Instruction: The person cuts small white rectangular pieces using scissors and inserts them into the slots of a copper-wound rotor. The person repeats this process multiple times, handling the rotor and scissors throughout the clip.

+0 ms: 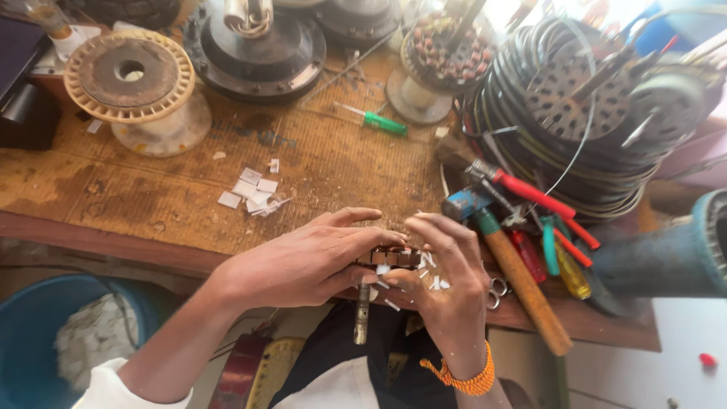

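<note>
Gripping stator (394,259) at bench edge (113,241), left hand (303,265), right hand (450,280)

A worn wooden workbench (151,204) with a scuffed, stained brown top fills the view, its front edge a darker reddish strip. Bright daylight washes out the far right corner. Below the bench on the left stands a round blue plastic tub (34,333) holding pale scraps. At the lower right sits a white flat-fronted cabinet (666,363) bearing a small red knob (707,360), beside a strip of pale floor
</note>
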